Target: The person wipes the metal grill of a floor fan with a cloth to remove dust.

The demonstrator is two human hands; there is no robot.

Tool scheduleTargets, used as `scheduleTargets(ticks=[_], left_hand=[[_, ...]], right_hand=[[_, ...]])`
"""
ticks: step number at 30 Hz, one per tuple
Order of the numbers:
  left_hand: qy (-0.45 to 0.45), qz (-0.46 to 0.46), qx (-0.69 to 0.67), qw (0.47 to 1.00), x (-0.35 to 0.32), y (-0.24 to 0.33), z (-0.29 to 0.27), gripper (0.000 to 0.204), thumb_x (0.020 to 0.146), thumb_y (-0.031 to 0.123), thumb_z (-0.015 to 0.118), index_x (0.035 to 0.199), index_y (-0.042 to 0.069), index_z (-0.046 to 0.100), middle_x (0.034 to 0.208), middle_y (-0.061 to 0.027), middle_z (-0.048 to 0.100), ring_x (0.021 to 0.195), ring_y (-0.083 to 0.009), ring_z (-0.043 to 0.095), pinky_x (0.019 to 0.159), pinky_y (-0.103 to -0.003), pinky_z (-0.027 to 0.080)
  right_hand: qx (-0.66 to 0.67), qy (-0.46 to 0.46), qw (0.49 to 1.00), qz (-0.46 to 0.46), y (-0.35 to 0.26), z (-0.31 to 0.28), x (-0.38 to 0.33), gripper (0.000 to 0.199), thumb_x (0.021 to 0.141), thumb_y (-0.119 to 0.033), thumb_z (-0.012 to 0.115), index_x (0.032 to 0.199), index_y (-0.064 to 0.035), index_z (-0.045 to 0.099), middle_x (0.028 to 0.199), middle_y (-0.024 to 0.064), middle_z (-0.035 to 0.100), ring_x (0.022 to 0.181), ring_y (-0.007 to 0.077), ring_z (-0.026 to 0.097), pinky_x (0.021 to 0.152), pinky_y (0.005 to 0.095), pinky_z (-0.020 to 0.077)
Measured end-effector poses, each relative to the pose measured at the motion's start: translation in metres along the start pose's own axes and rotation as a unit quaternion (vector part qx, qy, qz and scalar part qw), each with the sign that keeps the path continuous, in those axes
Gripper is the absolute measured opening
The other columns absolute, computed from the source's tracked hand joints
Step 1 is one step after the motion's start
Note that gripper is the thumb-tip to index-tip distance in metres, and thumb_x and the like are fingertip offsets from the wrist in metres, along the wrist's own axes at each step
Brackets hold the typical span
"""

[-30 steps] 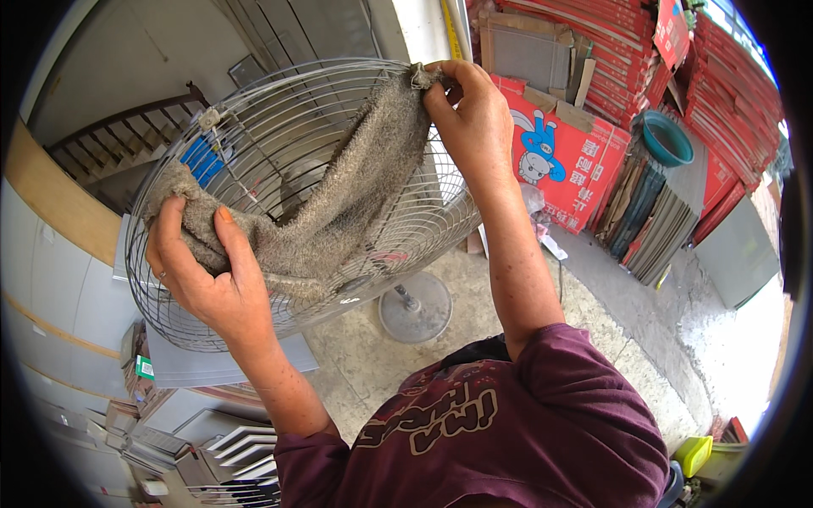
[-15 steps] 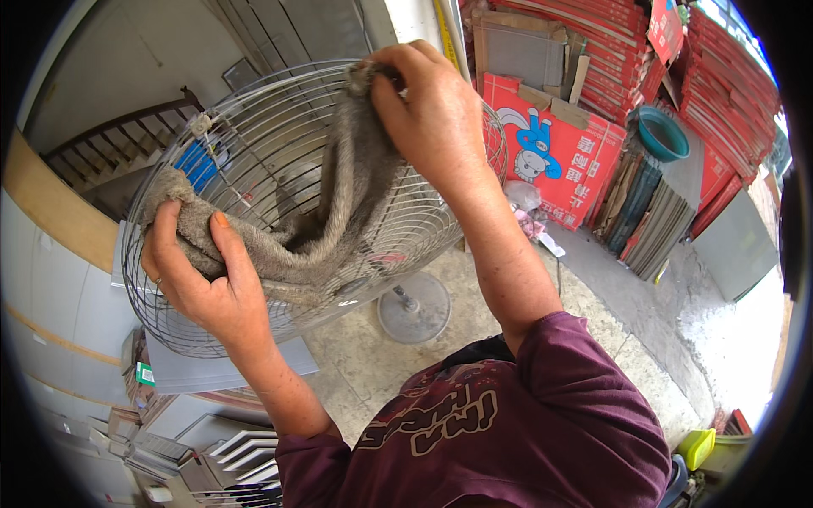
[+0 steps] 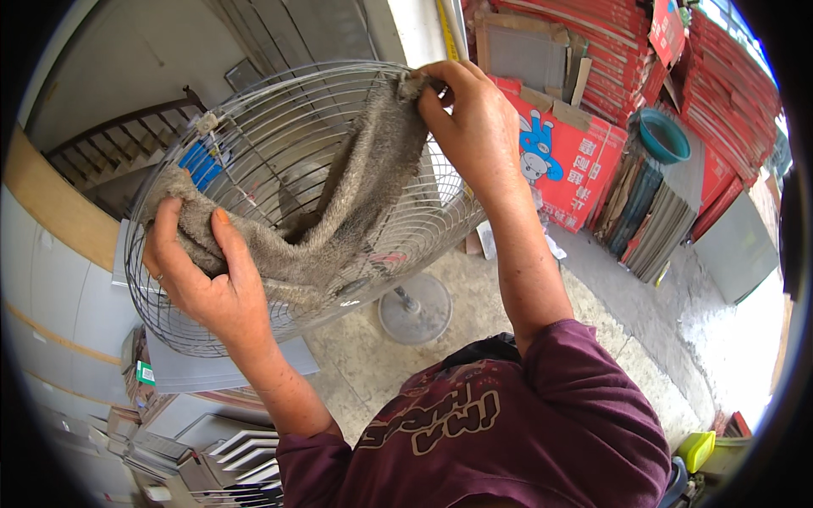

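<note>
A large wire fan cage (image 3: 279,127) on a stand fills the left and middle of the view. Draped over its near side is a grey-brown, fuzzy cloth (image 3: 360,195), sagging in a V between my hands. My left hand (image 3: 207,284) grips one end at the cage's left rim, fingers curled over it. At the top right of the cage, my right hand (image 3: 470,118) pinches the other end against the wire rim. Dusty fan blades show dimly through the wires behind the cloth. The round fan base (image 3: 415,309) rests on the floor below.
Red cartons (image 3: 576,51) are stacked at the back right, with a teal basin (image 3: 663,135) on boards beside them. A staircase railing (image 3: 123,127) stands at far left. Grey panels (image 3: 229,368) and tile samples lie at lower left. A yellow-green container (image 3: 696,450) sits at lower right.
My right hand has moved right along the cage's top rim, drawing its end of the cloth with it and stretching the cloth wider. The left hand stays in place.
</note>
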State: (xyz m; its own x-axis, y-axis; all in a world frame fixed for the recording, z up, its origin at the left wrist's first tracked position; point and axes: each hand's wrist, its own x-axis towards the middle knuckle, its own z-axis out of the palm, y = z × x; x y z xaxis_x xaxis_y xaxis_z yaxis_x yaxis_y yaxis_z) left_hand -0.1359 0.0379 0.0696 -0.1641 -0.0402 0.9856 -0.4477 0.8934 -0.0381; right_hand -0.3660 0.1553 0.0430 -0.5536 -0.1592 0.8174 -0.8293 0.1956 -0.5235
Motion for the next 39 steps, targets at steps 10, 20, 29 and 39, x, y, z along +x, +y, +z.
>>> scheduleTargets(ticks=[10,20,29,39], left_hand=[[-0.013,0.000,0.000,1.000,0.000,0.006,-0.002,0.040,0.082,0.003,0.070,0.120,0.002,0.056,0.110,-0.0149,0.058,0.103,-0.0296,0.055,0.084,-0.041,0.046],[-0.010,0.003,-0.004,1.000,-0.002,0.003,-0.002,0.041,0.082,0.003,0.070,0.120,0.002,0.056,0.113,-0.0146,0.057,0.105,-0.0293,0.054,0.086,-0.041,0.045],[-0.013,-0.002,-0.004,1.000,-0.001,0.005,0.000,0.040,0.083,0.006,0.070,0.120,0.002,0.056,0.113,-0.0138,0.058,0.105,-0.0297,0.052,0.087,-0.041,0.043],[-0.016,0.008,-0.003,1.000,0.000,0.006,-0.002,0.041,0.082,0.004,0.070,0.121,0.002,0.055,0.112,-0.0134,0.059,0.106,-0.0301,0.052,0.087,-0.042,0.044]], right_hand=[[0.025,0.007,0.996,-0.082,-0.036,0.007,0.008,0.017,0.083,-0.012,0.059,0.097,-0.0087,0.067,0.091,0.0105,0.064,0.081,0.0293,0.065,0.070,0.0392,0.0518],[0.061,0.018,0.994,-0.087,-0.036,0.009,0.000,0.017,0.082,-0.013,0.063,0.098,-0.0116,0.068,0.089,0.0068,0.063,0.074,0.0240,0.065,0.065,0.0351,0.0516],[-0.010,0.002,1.000,-0.008,-0.005,0.001,-0.001,0.018,0.083,-0.015,0.061,0.099,-0.0095,0.069,0.092,0.0081,0.066,0.077,0.0237,0.067,0.069,0.0353,0.0521],[0.094,0.046,0.988,-0.110,-0.054,0.012,-0.002,0.011,0.078,-0.010,0.064,0.088,-0.0087,0.065,0.082,0.0088,0.059,0.080,0.0292,0.062,0.067,0.0407,0.0524]])
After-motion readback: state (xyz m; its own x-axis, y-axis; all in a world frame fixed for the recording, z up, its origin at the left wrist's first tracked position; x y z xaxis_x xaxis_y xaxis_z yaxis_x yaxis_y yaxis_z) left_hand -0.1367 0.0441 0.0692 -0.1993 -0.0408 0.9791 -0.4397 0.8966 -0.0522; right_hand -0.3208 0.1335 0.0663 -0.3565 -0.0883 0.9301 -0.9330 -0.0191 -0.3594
